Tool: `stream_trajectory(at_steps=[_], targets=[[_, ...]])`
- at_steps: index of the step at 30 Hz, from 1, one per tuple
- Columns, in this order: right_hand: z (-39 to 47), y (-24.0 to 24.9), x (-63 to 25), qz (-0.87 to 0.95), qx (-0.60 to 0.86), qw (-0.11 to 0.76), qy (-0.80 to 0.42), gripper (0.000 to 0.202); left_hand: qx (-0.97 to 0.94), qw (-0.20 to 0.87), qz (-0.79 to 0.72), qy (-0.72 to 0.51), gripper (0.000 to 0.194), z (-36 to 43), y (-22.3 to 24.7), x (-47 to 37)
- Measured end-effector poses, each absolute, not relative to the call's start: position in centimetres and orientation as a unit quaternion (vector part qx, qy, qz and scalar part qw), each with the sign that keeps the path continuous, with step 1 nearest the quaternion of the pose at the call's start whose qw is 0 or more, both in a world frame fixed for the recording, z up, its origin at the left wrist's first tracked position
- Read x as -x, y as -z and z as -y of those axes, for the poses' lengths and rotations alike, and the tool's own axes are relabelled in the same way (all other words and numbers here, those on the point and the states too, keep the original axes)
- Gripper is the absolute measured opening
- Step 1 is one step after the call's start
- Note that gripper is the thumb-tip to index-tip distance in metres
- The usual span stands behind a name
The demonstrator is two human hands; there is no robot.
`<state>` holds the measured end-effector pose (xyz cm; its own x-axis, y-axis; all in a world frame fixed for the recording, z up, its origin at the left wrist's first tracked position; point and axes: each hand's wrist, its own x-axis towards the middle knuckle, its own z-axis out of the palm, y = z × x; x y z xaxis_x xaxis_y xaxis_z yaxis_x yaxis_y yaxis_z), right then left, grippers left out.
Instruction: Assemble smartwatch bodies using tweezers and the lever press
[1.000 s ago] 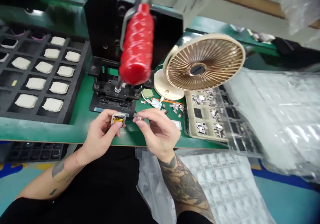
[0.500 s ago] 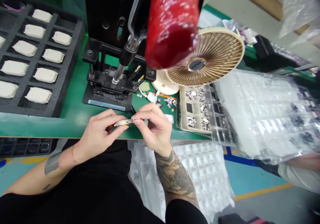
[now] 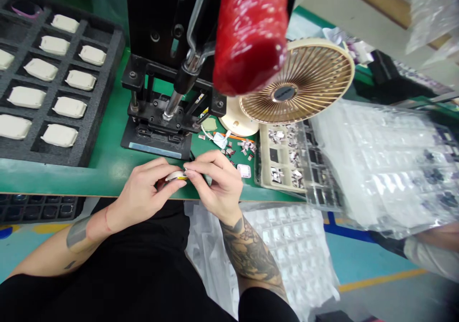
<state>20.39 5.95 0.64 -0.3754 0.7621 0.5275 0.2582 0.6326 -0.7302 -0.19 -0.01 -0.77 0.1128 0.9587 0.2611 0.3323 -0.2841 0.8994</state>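
Thumb and fingers of my left hand grip a small thin white casing, held edge-on, with a yellow strip along its lower side. My right hand pinches at the casing's right end; a tiny pale bit shows at the fingertips, too small to name. Both hands are over the front edge of the green bench. Just beyond them stands a black hand press with a red-wrapped handle. Similar whitish casings sit in a dark foam tray at the left.
A cream fan stands behind my right hand. Several small parts and a white square piece lie on the bench. To the right are a compartment box and stacked clear plastic trays. Another person's arm shows at far right.
My right fingertips have shifted slightly left, closer to my left hand, and the casing has turned a little. The whole view has moved slightly.
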Motion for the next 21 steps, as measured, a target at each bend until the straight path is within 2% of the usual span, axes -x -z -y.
stream_trajectory(at_steps=[3, 8, 11, 13, 17, 21], targets=[[-5.8, -0.3, -20.3, 0.786, 0.334, 0.463, -0.237, 0.02, -0.662, 0.345, -0.489, -0.452, 0.006, 0.0, 0.6, 0.2], [-5.6, 0.0, -20.5, 0.797, 0.306, 0.457, -0.251, 0.021, -0.651, 0.358, -0.484, -0.463, 0.006, 0.0, 0.7, 0.3], [-5.3, 0.4, -20.7, 0.828, 0.288, 0.417, -0.239, 0.049, -0.627, 0.372, -0.486, -0.483, 0.011, 0.0, 0.8, 0.3], [-5.1, 0.7, -20.7, 0.851, 0.277, 0.401, -0.195, 0.059, -0.618, 0.378, -0.486, -0.489, 0.017, 0.0, 0.8, 0.4], [-5.5, 1.5, -20.5, 0.88, 0.231, 0.405, -0.091, 0.054, -0.635, 0.379, -0.479, -0.474, 0.023, -0.2, 0.7, 0.9], [-4.7, 1.6, -20.3, 0.886, 0.256, 0.382, -0.064, 0.038, -0.655, 0.381, -0.477, -0.445, 0.028, 0.1, 0.7, 1.3]])
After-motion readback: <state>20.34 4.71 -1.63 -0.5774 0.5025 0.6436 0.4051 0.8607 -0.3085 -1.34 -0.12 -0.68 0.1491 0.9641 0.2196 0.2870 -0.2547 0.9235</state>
